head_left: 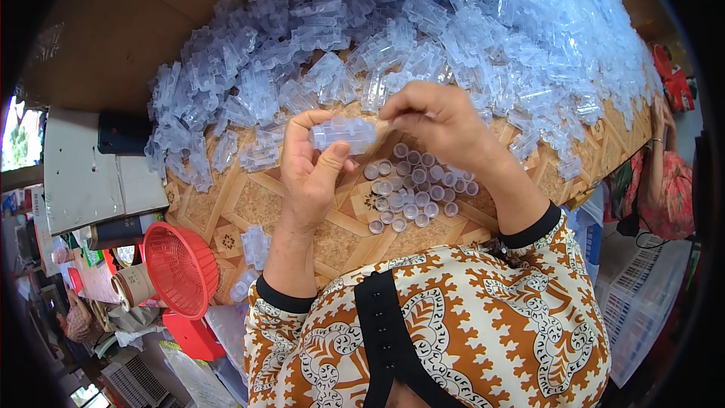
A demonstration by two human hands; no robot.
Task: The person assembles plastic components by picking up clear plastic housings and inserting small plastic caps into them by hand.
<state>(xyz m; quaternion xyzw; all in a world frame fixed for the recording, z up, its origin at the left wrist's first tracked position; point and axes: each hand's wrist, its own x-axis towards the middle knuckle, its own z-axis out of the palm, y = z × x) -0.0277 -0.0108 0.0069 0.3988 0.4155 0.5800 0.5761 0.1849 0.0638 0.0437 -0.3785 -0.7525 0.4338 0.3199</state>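
Above the table, my left hand (pixel 308 177) is closed around a clear plastic holder (pixel 349 136), thumb in front and fingers behind it. My right hand (pixel 453 125) is just right of the holder's end, with thumb and forefinger pinched together. Whatever those fingertips may hold is too small or hidden to make out. Below the hands, many small round clear caps (pixel 411 198) lie loose on the wood-patterned tabletop (pixel 332 230). Beyond both hands spreads a large heap of similar clear plastic pieces (pixel 453 30).
At the table's left edge stands a red plastic basket (pixel 181 268), near a grey-white box (pixel 94 174) with a dark phone-like object (pixel 123 134) on it. A few clear pieces (pixel 257 245) lie beside my left forearm. Another person's arm (pixel 658 159) shows at the far right.
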